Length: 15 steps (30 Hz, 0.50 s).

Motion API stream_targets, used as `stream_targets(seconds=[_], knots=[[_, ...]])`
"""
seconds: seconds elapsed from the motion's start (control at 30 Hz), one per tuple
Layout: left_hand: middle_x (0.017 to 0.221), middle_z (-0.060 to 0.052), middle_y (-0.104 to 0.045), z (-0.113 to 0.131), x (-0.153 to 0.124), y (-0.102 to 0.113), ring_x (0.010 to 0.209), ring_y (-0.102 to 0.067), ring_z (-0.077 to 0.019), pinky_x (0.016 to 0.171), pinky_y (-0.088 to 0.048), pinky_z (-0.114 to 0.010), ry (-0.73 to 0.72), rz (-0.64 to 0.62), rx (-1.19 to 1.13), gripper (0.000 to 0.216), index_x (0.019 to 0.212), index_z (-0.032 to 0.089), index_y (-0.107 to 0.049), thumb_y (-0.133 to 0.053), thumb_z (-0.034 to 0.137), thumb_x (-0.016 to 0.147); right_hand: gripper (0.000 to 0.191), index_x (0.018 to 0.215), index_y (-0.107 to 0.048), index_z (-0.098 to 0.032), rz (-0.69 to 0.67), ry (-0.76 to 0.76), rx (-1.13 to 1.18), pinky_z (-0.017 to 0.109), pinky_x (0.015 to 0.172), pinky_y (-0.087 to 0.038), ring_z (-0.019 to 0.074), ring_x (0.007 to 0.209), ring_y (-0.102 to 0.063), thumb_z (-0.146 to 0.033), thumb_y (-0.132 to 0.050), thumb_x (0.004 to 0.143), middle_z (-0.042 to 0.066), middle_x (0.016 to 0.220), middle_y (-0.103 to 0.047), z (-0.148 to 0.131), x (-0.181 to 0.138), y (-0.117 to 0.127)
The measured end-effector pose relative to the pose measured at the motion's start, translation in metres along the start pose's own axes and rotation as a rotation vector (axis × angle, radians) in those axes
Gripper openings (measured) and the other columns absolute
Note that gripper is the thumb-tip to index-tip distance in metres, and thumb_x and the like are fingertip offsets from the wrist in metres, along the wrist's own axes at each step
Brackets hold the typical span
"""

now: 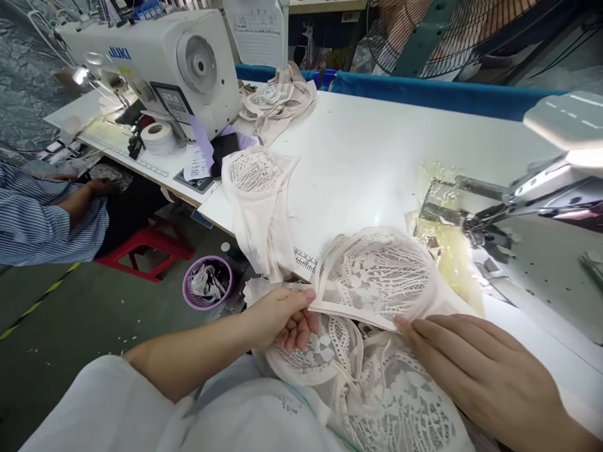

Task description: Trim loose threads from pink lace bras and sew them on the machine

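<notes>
Pinching lace bra cup [377, 276], blush, floral openwork, at 6 o'clock on white surface [377, 144]: left hand [282, 317] fingers nip its hem; right hand [480, 370] fingers together, flat on lower edge.

One held lace cup [377, 276], two hands [282, 317] [475, 370], two sewing machines [155, 63] [541, 182], one tape roll [157, 137], one purple bin [187, 290]

We read the blue brand name "JUKI" on the arm of the white sewing machine [155, 56]. Its control panel [172, 100] carries markings too small for us to read. A printed sheet [257, 28] behind the machine shows lines of text we cannot make out. A ruler scale [305, 258] sits on the surface edge, its numbers illegible. Faint handwriting on the white cloth [264, 414] stays unclear.
</notes>
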<state>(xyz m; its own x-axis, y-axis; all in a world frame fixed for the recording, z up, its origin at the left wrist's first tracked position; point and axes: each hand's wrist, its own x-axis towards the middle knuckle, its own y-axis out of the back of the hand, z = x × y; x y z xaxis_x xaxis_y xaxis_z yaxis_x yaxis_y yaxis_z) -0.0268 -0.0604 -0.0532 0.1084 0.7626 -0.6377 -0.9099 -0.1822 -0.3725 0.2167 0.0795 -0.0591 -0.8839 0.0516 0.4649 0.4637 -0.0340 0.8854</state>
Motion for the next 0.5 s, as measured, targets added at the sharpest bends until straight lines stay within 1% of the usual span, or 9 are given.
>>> stream_targets(seconds=[0.07,0.1,0.2,0.27,0.33,0.43,0.5], knots=[[0.037,0.001,-0.052,0.001,0.004,-0.002,0.025,-0.038,-0.0050,0.026,-0.025,-0.016,0.000,-0.035,-0.004,0.046,0.059,0.012,-0.057,-0.056,0.056,0.071,0.028,0.098,-0.063,-0.018,-0.003,0.105,-0.066,0.040,0.077,-0.046,0.0216,0.081,-0.062,-0.003,-0.042,0.088,0.007,0.084,-0.069,-0.001,0.001,0.000],[0.037,0.001,-0.052,0.000,0.005,-0.002,0.025,-0.038,-0.0047,0.027,-0.025,-0.016,-0.018,-0.045,0.001,0.040,0.059,0.012,-0.057,-0.058,0.050,0.072,0.028,0.098,-0.063,-0.018,-0.003,0.129,-0.088,0.041,0.077,-0.046,0.0219,0.080,-0.062,-0.002,-0.042,0.087,0.008,0.083,-0.069,-0.001,0.001,0.000],[0.043,0.002,-0.057,-0.003,0.003,0.001,0.029,-0.040,-0.0040,0.031,-0.030,-0.015,-0.145,-0.034,0.098,0.030,0.062,0.013,-0.058,-0.058,0.039,0.076,0.029,0.101,-0.062,-0.020,0.007,0.110,-0.101,0.040,0.077,-0.046,0.0205,0.079,-0.062,-0.003,-0.043,0.087,0.006,0.081,-0.069,-0.004,0.003,0.002],[0.047,0.001,-0.059,-0.003,-0.002,0.002,0.032,-0.043,-0.0042,0.033,-0.034,-0.015,-0.247,0.004,0.216,0.028,0.064,0.013,-0.059,-0.057,0.037,0.078,0.029,0.101,-0.061,-0.022,0.031,0.104,-0.103,0.038,0.076,-0.047,0.0198,0.079,-0.062,-0.003,-0.045,0.086,0.005,0.081,-0.069,-0.005,0.006,0.003],[0.050,0.000,-0.060,0.001,-0.007,0.003,0.035,-0.045,-0.0048,0.035,-0.036,-0.015,-0.318,0.041,0.317,0.027,0.066,0.013,-0.060,-0.057,0.037,0.077,0.026,0.099,-0.061,-0.021,0.051,0.100,-0.106,0.039,0.075,-0.047,0.0200,0.078,-0.062,-0.004,-0.047,0.086,0.005,0.081,-0.069,-0.005,0.010,0.004],[0.051,0.000,-0.060,0.010,-0.010,0.003,0.037,-0.047,-0.0061,0.038,-0.039,-0.017,-0.375,0.068,0.407,0.026,0.067,0.013,-0.060,-0.058,0.037,0.076,0.022,0.098,-0.062,-0.017,0.047,0.110,-0.122,0.040,0.073,-0.047,0.0214,0.078,-0.061,-0.003,-0.049,0.085,0.007,0.081,-0.069,-0.003,0.016,0.004],[0.052,-0.001,-0.061,0.017,-0.007,0.007,0.038,-0.048,-0.0067,0.039,-0.040,-0.017,-0.417,0.079,0.459,0.025,0.067,0.013,-0.061,-0.055,0.035,0.078,0.022,0.097,-0.062,-0.015,0.030,0.129,-0.145,0.040,0.072,-0.046,0.0215,0.077,-0.061,-0.002,-0.050,0.084,0.008,0.080,-0.068,0.000,0.019,0.002]])
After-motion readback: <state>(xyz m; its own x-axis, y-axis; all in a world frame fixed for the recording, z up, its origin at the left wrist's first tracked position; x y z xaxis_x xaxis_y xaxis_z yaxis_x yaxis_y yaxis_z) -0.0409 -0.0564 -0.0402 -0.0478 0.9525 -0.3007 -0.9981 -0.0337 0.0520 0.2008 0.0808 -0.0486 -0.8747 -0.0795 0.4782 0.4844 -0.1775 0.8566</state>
